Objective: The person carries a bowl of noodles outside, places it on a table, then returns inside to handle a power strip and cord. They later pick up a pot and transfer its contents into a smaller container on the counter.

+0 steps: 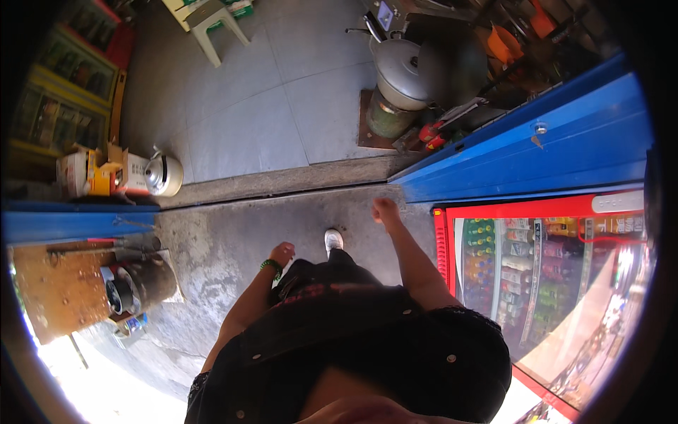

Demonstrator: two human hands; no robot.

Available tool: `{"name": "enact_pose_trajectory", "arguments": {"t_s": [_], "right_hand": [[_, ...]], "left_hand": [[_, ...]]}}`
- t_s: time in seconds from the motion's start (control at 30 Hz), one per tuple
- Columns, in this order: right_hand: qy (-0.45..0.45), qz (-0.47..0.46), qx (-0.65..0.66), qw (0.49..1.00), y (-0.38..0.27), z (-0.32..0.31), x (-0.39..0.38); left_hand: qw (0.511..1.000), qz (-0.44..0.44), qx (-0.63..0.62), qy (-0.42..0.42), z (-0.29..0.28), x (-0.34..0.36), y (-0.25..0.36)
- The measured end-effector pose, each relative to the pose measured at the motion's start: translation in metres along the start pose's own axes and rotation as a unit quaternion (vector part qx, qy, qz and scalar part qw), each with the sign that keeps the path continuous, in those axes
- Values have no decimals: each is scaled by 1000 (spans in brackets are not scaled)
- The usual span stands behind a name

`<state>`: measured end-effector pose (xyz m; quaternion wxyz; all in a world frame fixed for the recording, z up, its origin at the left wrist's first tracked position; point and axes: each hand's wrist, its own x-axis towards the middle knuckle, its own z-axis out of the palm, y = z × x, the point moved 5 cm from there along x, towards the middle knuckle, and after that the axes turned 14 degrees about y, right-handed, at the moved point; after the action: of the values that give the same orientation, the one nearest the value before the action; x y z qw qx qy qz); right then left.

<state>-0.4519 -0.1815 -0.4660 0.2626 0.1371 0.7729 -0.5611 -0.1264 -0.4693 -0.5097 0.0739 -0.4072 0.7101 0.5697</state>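
Note:
My left hand (284, 252), with a green beaded bracelet (270, 265) at its wrist, hangs beside my dark clothing. Its fingers are curled in and nothing shows in them. Out in front on the right, my right hand (383, 210) makes a loose fist, also with no object visible. Neither hand touches anything. Between them a white shoe (333, 240) stands on the concrete just short of a raised doorway sill (282, 185). Closest to my right arm is a red-framed drinks cooler (522, 208) full of bottles.
Blue door frame (551, 138) borders the opening. Beyond it, a lidded pot (401, 67) sits on a round stove (388, 119) at right; a kettle (166, 177), cardboard boxes (131, 169) and a stool (205, 21) are left. Nearer left are a wooden board (60, 290) and dark cylinder (148, 279).

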Motion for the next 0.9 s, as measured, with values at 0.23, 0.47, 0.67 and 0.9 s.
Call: {"name": "enact_pose_trajectory", "arguments": {"t_s": [0.23, 0.47, 0.67, 0.9], "right_hand": [[-78, 16, 69, 994, -129, 123, 55], [184, 370, 95, 905, -25, 64, 62], [353, 305, 176, 867, -107, -3, 90], [404, 144, 168, 887, -233, -40, 143]], "left_hand": [[964, -188, -171, 83, -83, 138, 50], [821, 222, 504, -152, -191, 282, 82], [954, -245, -131, 111, -305, 448, 190], [978, -163, -106, 77, -271, 552, 321]]}}
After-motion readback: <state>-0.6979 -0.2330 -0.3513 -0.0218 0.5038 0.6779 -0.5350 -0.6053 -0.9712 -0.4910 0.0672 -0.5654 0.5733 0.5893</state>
